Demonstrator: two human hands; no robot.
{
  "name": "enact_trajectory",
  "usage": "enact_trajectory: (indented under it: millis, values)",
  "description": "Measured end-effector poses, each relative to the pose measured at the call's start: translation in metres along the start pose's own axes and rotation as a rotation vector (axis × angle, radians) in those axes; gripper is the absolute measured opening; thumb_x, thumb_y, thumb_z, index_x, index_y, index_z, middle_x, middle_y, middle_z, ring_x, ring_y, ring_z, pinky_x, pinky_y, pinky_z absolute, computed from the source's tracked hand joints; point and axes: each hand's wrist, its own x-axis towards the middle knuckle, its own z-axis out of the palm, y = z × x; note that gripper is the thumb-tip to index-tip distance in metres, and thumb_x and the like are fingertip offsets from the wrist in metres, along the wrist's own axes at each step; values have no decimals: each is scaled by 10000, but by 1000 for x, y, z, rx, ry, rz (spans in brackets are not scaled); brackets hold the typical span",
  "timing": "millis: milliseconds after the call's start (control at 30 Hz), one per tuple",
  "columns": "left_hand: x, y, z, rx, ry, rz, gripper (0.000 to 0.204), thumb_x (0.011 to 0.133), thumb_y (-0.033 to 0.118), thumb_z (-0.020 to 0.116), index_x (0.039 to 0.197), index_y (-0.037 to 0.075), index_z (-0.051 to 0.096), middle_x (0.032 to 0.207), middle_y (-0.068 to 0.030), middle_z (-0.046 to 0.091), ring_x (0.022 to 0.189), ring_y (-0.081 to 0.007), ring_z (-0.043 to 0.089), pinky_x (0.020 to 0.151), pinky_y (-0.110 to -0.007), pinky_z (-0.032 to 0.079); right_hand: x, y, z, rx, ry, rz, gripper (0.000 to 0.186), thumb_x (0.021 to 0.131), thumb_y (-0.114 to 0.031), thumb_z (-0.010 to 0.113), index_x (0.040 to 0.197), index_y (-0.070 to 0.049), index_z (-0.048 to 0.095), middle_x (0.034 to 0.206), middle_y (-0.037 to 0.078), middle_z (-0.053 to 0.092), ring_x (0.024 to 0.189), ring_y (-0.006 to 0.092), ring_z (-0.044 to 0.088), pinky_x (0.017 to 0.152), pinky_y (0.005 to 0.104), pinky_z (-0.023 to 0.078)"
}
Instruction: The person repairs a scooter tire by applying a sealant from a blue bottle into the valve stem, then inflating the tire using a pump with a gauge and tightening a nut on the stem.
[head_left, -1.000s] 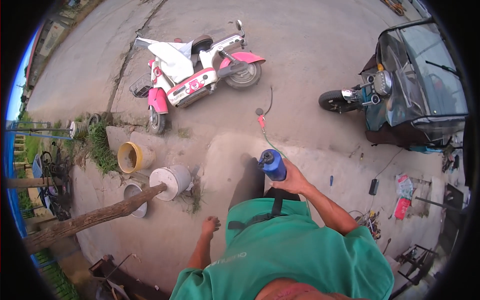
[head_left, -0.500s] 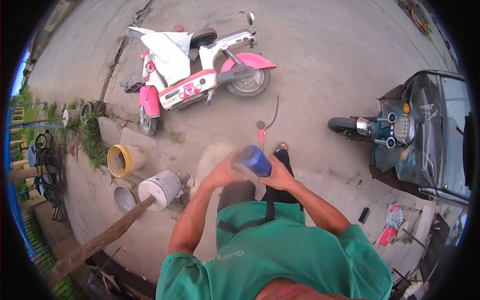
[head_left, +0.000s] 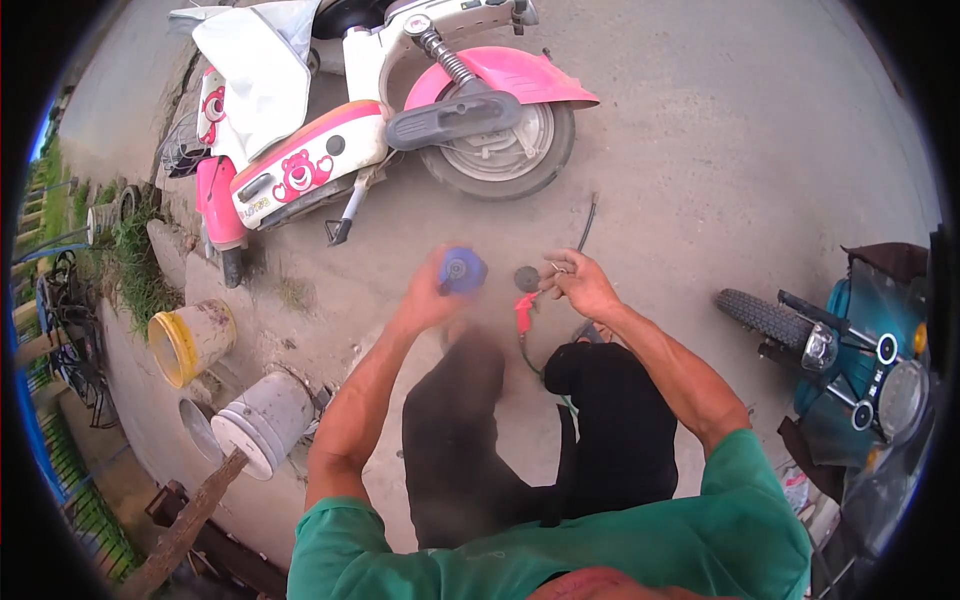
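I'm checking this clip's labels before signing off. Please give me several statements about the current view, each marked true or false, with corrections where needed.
1. The left hand holds a blue bottle. True.
2. In the picture, a red nozzle gun is left of the right hand. True.
3. Both hands are on the blue bottle. False: the right hand is apart from it.
4. A white cover drapes over part of the scooter. True.
5. The scooter is entirely green. False: it is mainly white and pink.
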Motion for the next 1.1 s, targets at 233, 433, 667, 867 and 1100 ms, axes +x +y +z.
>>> enact_trajectory:
  millis: [233,433,667,867,1100]
  values:
    - [132,-237,-34,250,215,60,721,780,195,892,1390,62,532,1200,-73,635,1119,-183,626,997,-348,513,176,64,-13,32,-123,-27,455,1061,-121,516,1467,73,454,1274,205,682,1078,257,722,880,358,590]
    - [171,-327,-36,234,317,143,757,777,216,900,1401,48,506,1228,-76,616,1123,-186,617,998,-349,516,232,102,11,-239,-245,-40,429,1062,-147,535,1443,45,487,1272,173,704,1070,230,720,886,353,580]
    - [145,-334,-22,394,517,185,707,791,223,883,1379,38,538,1227,-93,635,1147,-204,622,985,-371,520,214,120,52,-628,-151,-214,287,993,-183,658,1220,-19,720,1138,91,714,1063,203,684,925,359,557]
    - [90,-335,0,108,147,-180,427,953,187,742,1309,-13,616,1132,-106,714,1024,-175,671,915,-335,536,223,118,50,-261,-112,-176,345,961,-201,734,1245,-7,698,1096,91,721,999,172,670,894,334,554]
    - [126,-230,36,-161,30,219,384,999,162,700,1321,-25,607,1113,-129,732,971,-177,700,880,-327,554,214,106,40,-70,-59,-85,332,955,-255,770,1149,-1,681,983,82,740,873,133,682,756,281,532]
